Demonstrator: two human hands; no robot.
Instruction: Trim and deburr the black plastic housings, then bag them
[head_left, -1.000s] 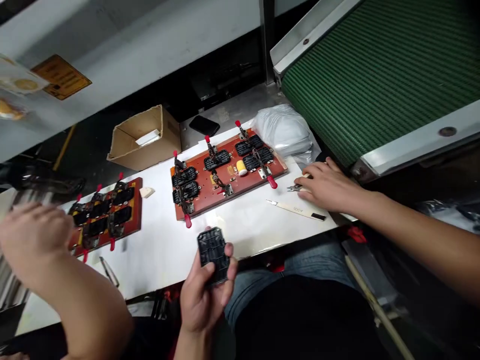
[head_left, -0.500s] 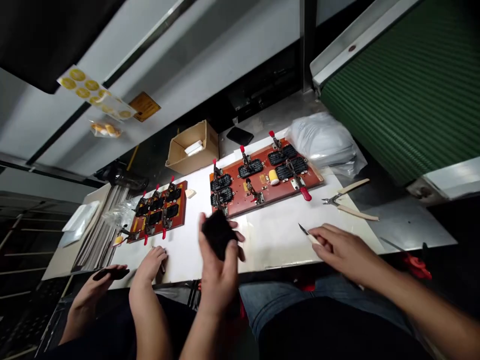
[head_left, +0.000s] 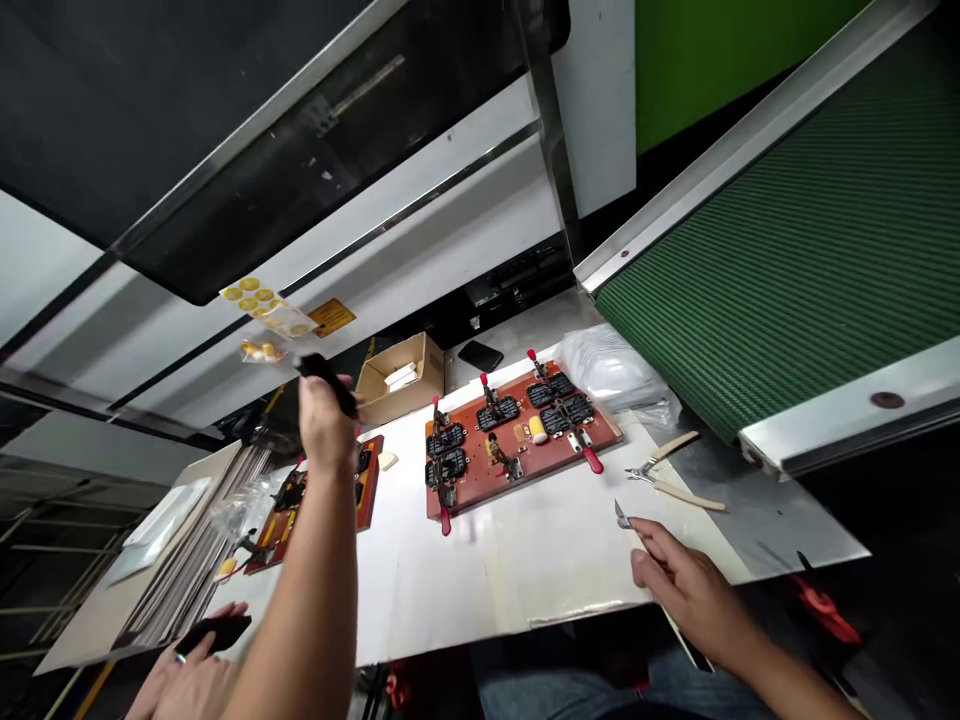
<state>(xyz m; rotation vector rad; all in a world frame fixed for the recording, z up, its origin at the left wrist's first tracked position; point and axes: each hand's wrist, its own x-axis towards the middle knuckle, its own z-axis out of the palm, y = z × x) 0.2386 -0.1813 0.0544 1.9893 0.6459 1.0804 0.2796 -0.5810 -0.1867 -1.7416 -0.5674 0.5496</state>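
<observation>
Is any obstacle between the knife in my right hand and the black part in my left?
Nothing visible: the right hand holds the craft knife, the left hand holds the black part; the red clamp board between them appears lower.

From where I stand, the knife [head_left: 636, 540] at lower right shows a bright metal blade and a smooth, pale handle. The pliers [head_left: 646, 473] above it are bare metal with dull, pale handles. The blurred black piece [head_left: 328, 383] left of centre looks matt. Mid-frame, metal clamps [head_left: 593, 461] have glossy red ends. Matt cardboard makes the box [head_left: 399, 403]; crinkled, filmy plastic, the bag [head_left: 619, 372]. Upper right, the green belt [head_left: 810, 260] is finely ribbed.
</observation>
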